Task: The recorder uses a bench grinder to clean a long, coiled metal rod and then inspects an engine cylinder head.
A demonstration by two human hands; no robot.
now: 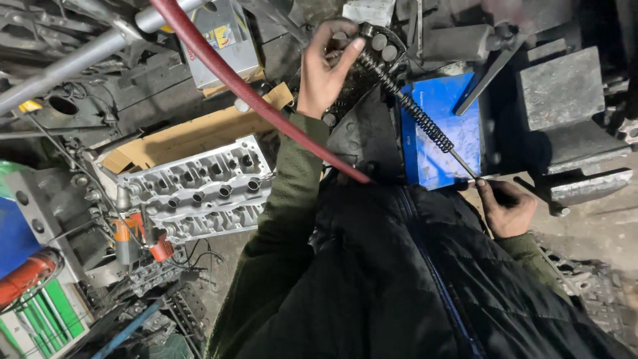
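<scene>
My left hand point(323, 73) reaches forward and grips the far end of a long dark rod with a coil spring wound around it point(415, 113), pressing it against a dark engine part with round valve heads point(379, 50). My right hand point(505, 207) holds the thin bare near end of the same rod, close to my body. The rod runs diagonally between both hands, over a blue box point(445, 133). My dark jacket fills the lower middle of the view.
A silver cylinder head point(199, 189) lies at left on cardboard point(193, 133). A red hose point(239, 86) crosses diagonally under my left arm. Heavy grey metal blocks point(565, 100) stand at right. An orange tool point(126, 236) and scattered metal parts crowd the left floor.
</scene>
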